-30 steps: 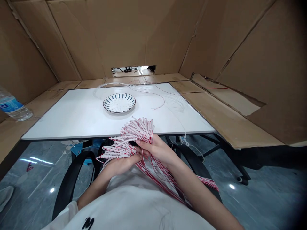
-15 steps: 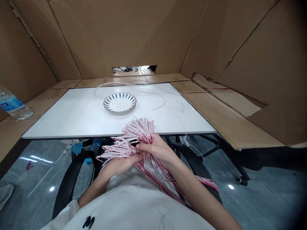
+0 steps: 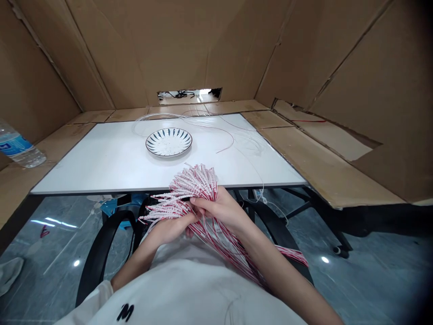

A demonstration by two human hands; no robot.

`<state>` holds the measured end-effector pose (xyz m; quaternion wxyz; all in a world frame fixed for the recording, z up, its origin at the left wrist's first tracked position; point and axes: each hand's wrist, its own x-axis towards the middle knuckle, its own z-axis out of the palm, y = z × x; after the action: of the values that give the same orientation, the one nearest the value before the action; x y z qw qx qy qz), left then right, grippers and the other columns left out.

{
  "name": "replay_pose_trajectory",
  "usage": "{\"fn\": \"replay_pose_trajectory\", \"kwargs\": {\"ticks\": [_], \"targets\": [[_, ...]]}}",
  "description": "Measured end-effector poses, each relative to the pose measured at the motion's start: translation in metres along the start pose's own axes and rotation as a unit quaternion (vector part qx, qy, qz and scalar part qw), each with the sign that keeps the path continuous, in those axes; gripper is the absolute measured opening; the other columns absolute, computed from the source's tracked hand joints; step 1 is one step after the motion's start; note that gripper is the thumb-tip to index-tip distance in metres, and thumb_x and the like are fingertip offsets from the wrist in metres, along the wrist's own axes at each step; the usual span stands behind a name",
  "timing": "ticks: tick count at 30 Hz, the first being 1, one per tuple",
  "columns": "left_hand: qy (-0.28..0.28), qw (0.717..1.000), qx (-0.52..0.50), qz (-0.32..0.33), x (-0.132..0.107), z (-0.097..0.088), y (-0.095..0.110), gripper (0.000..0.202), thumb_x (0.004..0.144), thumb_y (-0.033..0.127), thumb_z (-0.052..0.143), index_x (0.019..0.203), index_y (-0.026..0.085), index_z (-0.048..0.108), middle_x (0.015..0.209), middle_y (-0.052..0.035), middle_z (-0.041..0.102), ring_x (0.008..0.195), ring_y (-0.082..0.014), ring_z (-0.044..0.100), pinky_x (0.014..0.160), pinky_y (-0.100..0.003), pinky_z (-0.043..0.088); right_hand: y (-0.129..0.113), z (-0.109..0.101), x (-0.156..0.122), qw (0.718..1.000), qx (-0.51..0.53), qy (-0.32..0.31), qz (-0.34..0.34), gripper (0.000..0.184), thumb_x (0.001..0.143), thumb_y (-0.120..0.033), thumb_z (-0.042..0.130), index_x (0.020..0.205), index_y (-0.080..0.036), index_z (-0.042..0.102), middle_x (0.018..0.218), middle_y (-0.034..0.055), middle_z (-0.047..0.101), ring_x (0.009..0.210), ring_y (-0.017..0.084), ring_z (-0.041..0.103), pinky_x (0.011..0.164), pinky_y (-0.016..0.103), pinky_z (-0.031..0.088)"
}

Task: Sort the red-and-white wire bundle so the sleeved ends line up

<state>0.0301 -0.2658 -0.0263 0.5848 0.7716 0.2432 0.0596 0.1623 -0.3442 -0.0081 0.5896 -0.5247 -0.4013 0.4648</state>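
A thick bundle of red-and-white strands [image 3: 189, 189] fans out over my lap, just below the front edge of the white table [image 3: 101, 167]. My right hand [image 3: 221, 210] is wrapped round the bundle's middle, thumb on top. From below left, my left hand [image 3: 171, 228] grips the same bundle, its fingers curled into the spread ends. The long tails of the bundle run down past my right forearm to the lower right.
A blue-striped plate [image 3: 168, 141] sits on the table with clear thin line [image 3: 216, 131] looping behind and right of it. A water bottle [image 3: 18, 151] lies at the left on cardboard. Cardboard walls close in the table. A black chair frame [image 3: 101, 243] shows below.
Both hands keep their grip on the bundle. The view has tipped slightly, and the fanned ends have shifted a little upward and to the right.
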Motion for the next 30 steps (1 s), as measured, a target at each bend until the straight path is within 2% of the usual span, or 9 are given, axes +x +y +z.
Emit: {"fn": "replay_pose_trajectory", "kwargs": {"ticks": [2,4,7,11,15,18,23,26,30], "targets": [[-0.006,1.0,0.014,-0.015,0.0,0.0,0.001,0.03,0.078,0.031,0.041,0.049,0.022,0.047,0.053,-0.0003,0.053,0.06,-0.0187,0.052,0.073,-0.032,0.042,-0.001,0.0,0.0,1.0,0.01,0.012,0.005,0.018,0.07,-0.02,0.066,0.058,-0.015,0.053,0.05,-0.0036,0.048,0.045,0.008,0.04,0.045,0.02,0.033],[-0.003,1.0,0.02,-0.013,-0.001,0.001,0.003,0.03,0.075,0.03,0.042,0.046,0.023,0.045,0.052,-0.0007,0.053,0.058,-0.0186,0.051,0.07,-0.031,0.04,-0.001,0.001,0.0,1.0,0.019,0.01,0.004,0.011,0.066,-0.017,0.069,0.071,-0.014,0.061,0.061,-0.0018,0.056,0.054,0.011,0.048,0.052,0.021,0.04],[0.004,1.0,0.008,-0.011,-0.004,0.001,0.006,0.029,0.072,0.029,0.043,0.043,0.023,0.046,0.05,-0.0004,0.054,0.057,-0.0182,0.05,0.065,-0.029,0.04,0.001,0.002,-0.002,1.0,0.01,0.0,-0.008,0.021,0.062,-0.012,0.07,0.082,-0.012,0.065,0.079,0.0015,0.063,0.071,0.015,0.056,0.065,0.024,0.045],[0.01,1.0,0.001,-0.024,-0.007,0.001,0.007,0.029,0.071,0.026,0.045,0.043,0.022,0.047,0.048,0.0001,0.053,0.054,-0.0171,0.05,0.064,-0.029,0.04,0.004,0.0,-0.003,1.0,0.012,-0.011,-0.014,0.021,0.065,-0.014,0.07,0.086,-0.012,0.067,0.085,0.0023,0.065,0.076,0.016,0.058,0.07,0.026,0.047],[0.018,1.0,0.004,0.008,-0.003,0.001,0.003,0.028,0.075,0.026,0.048,0.048,0.022,0.049,0.052,0.001,0.055,0.058,-0.0179,0.051,0.071,-0.032,0.042,0.006,-0.001,-0.001,0.998,0.038,-0.033,-0.038,0.026,0.07,-0.017,0.07,0.096,-0.014,0.069,0.096,0.0039,0.067,0.091,0.019,0.061,0.085,0.029,0.046],[0.053,0.998,-0.026,0.031,0.001,0.003,-0.001,0.021,0.079,0.032,0.051,0.064,0.022,0.062,0.066,-0.0006,0.065,0.078,-0.0219,0.059,0.089,-0.036,0.041,0.006,-0.001,0.0,0.997,0.068,-0.019,-0.033,0.033,0.071,-0.018,0.072,0.103,-0.014,0.067,0.106,0.0061,0.066,0.099,0.02,0.06,0.092,0.032,0.044],[0.086,0.991,-0.079,0.063,0.002,0.014,-0.007,0.024,0.084,0.036,0.049,0.088,0.02,0.067,0.102,-0.0046,0.069,0.108,-0.0235,0.056,0.108,-0.039,0.029,0.007,-0.001,0.001,0.995,0.092,0.03,-0.018,0.038,0.069,-0.024,0.074,0.105,-0.015,0.065,0.105,0.0079,0.066,0.103,0.023,0.059,0.088,0.033,0.047],[0.111,0.987,-0.098,0.058,0.001,0.02,-0.009,0.025,0.086,0.035,0.047,0.094,0.019,0.065,0.108,-0.0046,0.067,0.117,-0.0236,0.051,0.111,-0.039,0.025,0.006,0.0,0.0,0.995,0.099,0.031,-0.004,0.042,0.065,-0.028,0.077,0.103,-0.014,0.063,0.099,0.008,0.066,0.095,0.023,0.061,0.081,0.033,0.049],[0.169,0.977,-0.119,0.059,0.004,0.027,-0.01,0.026,0.084,0.035,0.051,0.099,0.018,0.063,0.116,-0.0055,0.064,0.12,-0.0235,0.049,0.112,-0.038,0.024,0.004,0.001,0.001,0.995,0.092,0.023,0.001,0.034,0.066,-0.033,0.076,0.093,-0.014,0.065,0.084,0.0052,0.066,0.072,0.018,0.059,0.069,0.029,0.049]]}}
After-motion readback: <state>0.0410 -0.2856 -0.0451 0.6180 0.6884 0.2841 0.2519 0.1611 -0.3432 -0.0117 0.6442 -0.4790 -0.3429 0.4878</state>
